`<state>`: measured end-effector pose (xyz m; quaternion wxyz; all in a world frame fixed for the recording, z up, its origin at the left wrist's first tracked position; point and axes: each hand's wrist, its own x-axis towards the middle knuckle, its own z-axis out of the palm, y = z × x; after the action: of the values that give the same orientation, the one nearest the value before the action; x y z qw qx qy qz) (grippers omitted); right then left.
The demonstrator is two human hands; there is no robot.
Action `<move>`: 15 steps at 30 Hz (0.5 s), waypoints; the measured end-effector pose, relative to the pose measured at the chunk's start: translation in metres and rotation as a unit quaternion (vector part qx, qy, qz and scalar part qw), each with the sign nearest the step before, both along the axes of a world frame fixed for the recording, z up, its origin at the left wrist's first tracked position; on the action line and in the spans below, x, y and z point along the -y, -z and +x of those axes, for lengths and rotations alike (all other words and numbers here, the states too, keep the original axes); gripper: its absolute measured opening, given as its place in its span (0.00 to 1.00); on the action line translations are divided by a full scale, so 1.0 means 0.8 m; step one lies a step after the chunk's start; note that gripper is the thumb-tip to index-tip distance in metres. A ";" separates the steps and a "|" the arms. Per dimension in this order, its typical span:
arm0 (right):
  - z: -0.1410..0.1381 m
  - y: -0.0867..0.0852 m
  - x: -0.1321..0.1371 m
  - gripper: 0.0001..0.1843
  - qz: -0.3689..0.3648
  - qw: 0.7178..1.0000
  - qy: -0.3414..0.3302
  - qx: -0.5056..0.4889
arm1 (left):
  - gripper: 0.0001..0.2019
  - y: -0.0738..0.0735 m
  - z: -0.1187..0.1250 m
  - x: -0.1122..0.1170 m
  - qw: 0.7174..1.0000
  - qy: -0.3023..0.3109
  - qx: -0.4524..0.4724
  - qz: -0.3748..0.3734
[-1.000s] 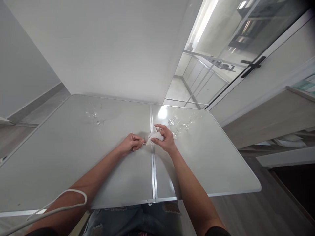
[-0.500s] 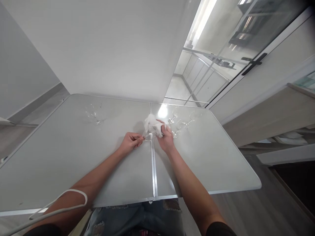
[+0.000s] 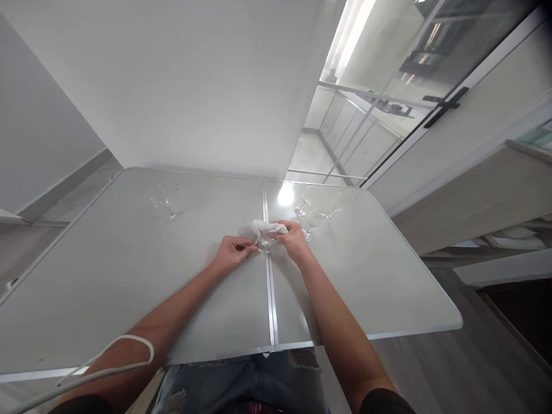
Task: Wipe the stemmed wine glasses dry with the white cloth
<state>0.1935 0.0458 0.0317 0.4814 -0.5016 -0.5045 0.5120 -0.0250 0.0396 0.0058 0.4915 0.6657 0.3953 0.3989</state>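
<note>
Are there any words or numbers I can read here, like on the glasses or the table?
None: no word, label, brand or number can be read. The clear glass pinched by the left hand, the white cloth in the right hand, the other glasses and the table look plain. Behind the glass door, dark shapes are too blurred to tell.

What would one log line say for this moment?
left hand: holds glass | right hand: presses cloth on glass | other glasses: on table
</note>
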 end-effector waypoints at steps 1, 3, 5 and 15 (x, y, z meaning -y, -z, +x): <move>0.000 0.004 -0.002 0.19 -0.017 0.999 0.022 -0.017 | 0.18 0.000 0.001 0.000 1.000 -0.011 -0.002 0.006; 0.001 0.009 -0.006 0.20 -0.021 0.995 0.068 -0.064 | 0.18 0.001 0.002 -0.002 0.999 -0.034 0.005 -0.001; 0.002 0.010 -0.007 0.20 0.023 0.985 0.131 -0.111 | 0.19 0.002 -0.001 -0.005 0.997 -0.066 0.023 -0.024; -0.035 0.012 0.018 0.13 0.323 0.916 -0.056 0.231 | 0.15 0.001 -0.003 -0.007 0.988 -0.094 0.088 -0.084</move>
<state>0.1654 0.0312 0.0225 0.4574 -0.3944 -0.7669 0.2171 -0.0274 0.0448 0.0053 0.5392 0.5441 0.4432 0.4656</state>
